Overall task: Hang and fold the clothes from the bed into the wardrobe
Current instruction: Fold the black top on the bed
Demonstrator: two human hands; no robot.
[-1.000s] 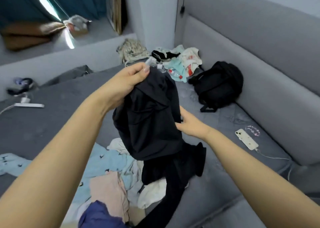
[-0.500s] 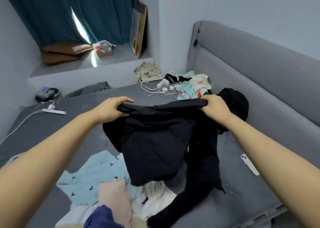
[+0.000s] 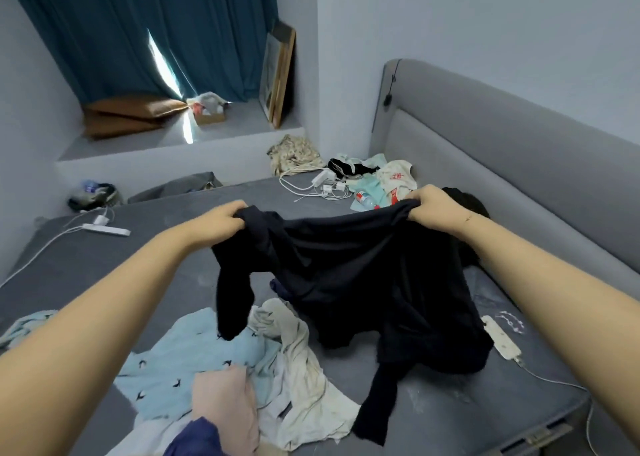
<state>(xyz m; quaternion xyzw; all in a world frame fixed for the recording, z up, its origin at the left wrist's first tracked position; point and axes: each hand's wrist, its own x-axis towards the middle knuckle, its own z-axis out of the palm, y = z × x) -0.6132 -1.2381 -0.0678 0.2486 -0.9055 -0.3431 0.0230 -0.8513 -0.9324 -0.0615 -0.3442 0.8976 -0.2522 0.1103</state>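
Single view, head-worn, wide-angle. Position: at the person's head, above the near edge of the bed (image 3: 104, 275). Direction: forward and down across the mattress toward the window ledge (image 3: 166, 144) and curtain (image 3: 104, 33) at the far side; headboard (image 3: 519, 164) along the right. Range: close; both forearms enter from the bottom corners, the left hand (image 3: 221, 220) and right hand (image 3: 429, 202) sit at mid-frame. Straight edges bow toward the frame borders. No second view, so no shared area.
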